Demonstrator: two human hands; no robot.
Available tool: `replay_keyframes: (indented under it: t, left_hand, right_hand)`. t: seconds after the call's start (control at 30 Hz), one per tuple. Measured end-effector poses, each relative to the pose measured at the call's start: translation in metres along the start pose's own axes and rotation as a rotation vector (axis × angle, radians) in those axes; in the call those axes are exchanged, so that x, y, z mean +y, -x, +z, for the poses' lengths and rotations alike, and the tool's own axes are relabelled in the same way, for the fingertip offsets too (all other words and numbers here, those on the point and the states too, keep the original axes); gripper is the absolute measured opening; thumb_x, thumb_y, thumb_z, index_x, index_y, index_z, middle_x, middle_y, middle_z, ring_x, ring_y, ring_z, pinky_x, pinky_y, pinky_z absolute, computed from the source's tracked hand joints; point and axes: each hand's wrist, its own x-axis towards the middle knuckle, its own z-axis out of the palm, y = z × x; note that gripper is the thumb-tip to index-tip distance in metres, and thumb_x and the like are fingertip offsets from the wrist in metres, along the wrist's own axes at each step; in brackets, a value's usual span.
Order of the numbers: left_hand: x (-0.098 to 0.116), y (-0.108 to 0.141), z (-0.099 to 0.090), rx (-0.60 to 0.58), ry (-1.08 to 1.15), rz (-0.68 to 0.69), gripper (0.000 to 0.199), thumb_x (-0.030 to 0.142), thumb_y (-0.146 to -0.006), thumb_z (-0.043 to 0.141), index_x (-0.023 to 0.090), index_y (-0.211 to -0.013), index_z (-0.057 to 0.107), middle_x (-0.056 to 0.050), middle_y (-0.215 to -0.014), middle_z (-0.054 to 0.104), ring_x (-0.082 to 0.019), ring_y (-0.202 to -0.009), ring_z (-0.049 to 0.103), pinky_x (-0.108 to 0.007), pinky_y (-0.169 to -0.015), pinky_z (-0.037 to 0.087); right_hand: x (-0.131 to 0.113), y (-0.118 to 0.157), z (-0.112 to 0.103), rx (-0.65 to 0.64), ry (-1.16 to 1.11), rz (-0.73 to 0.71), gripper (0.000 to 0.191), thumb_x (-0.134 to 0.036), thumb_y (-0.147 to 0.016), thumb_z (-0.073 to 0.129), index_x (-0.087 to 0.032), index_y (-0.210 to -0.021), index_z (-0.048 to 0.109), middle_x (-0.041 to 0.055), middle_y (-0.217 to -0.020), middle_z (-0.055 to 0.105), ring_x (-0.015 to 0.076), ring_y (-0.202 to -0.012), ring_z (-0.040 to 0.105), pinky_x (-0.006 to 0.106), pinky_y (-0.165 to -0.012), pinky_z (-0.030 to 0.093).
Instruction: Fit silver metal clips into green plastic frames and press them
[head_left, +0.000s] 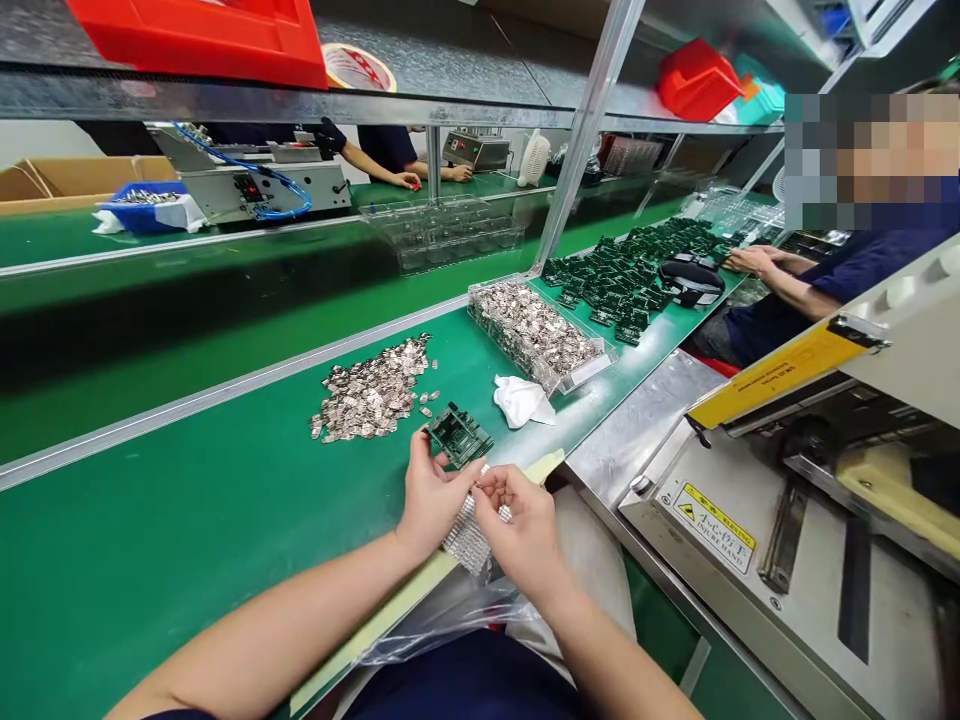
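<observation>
My left hand (435, 500) is closed around the edge of a green circuit board (459, 436), which is tilted up above the table edge. Close beside it, the thumb and fingers of my right hand (523, 525) are pinched together at a small silvery piece (484, 470), partly hidden by the fingertips. Below and between the hands hangs a sheet of small silvery pieces in rows (466, 542), at the table's front edge. A loose pile of small metal parts (373, 388) lies on the green table beyond my left hand.
A clear tray of metal parts (536, 330) stands beyond a crumpled white cloth (523, 400). Many green circuit boards (626, 275) cover the far table, near a co-worker's hands (752, 260). A machine with a warning label (716, 527) stands at right. Overhead runs a shelf (465, 110).
</observation>
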Motion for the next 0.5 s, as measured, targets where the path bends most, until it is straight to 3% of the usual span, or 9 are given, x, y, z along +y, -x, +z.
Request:
replay_keyframes:
  t: [0.1,0.2,0.27,0.37,0.5]
  left_hand:
    - [-0.004,0.0,-0.001,-0.02,0.098,-0.044,0.053,0.02,-0.061,0.084,0.021,-0.094,0.042,-0.001,-0.096,0.063,-0.012,-0.077,0.065,-0.019,-0.062,0.052]
    - [-0.006,-0.002,-0.003,-0.056,0.145,-0.058,0.053,0.023,-0.063,0.083,0.022,-0.098,0.044,-0.003,-0.106,0.062,-0.012,-0.08,0.065,-0.02,-0.065,0.053]
    - [-0.009,-0.005,-0.006,-0.103,0.174,-0.049,0.054,0.024,-0.065,0.083,0.023,-0.103,0.045,-0.004,-0.113,0.06,-0.012,-0.085,0.065,-0.021,-0.07,0.054]
    - [-0.014,-0.007,-0.011,-0.271,0.216,-0.033,0.058,0.023,-0.067,0.082,0.023,-0.113,0.046,-0.003,-0.109,0.061,-0.014,-0.09,0.064,-0.023,-0.076,0.054]
    - [-0.019,-0.005,-0.013,-0.529,0.189,-0.048,0.059,0.023,-0.072,0.08,0.022,-0.121,0.047,-0.001,-0.091,0.062,-0.012,-0.077,0.061,-0.022,-0.069,0.052]
  right_hand:
    - [0.006,0.004,0.013,0.031,-0.05,-0.023,0.008,-0.023,-0.092,0.054,-0.019,-0.086,0.059,0.0023,-0.079,0.06,0.0166,-0.067,0.056,0.028,-0.063,0.046]
    - [0.012,0.008,0.012,0.038,-0.048,-0.063,0.011,-0.025,-0.095,0.052,-0.02,-0.09,0.061,0.0039,-0.083,0.061,0.0182,-0.074,0.059,0.029,-0.068,0.047]
    - [0.015,0.009,0.0,0.064,-0.079,-0.008,0.011,-0.027,-0.097,0.053,-0.021,-0.092,0.06,0.0026,-0.079,0.062,0.0176,-0.069,0.059,0.028,-0.064,0.048]
    - [0.016,0.007,-0.03,0.065,-0.099,0.101,0.01,-0.03,-0.097,0.055,-0.022,-0.095,0.062,0.0,-0.071,0.06,0.0158,-0.058,0.056,0.025,-0.053,0.046]
    - [0.008,0.005,-0.06,-0.039,0.051,0.046,0.013,-0.028,-0.096,0.055,-0.024,-0.099,0.068,0.002,-0.081,0.062,0.0172,-0.066,0.058,0.027,-0.06,0.048]
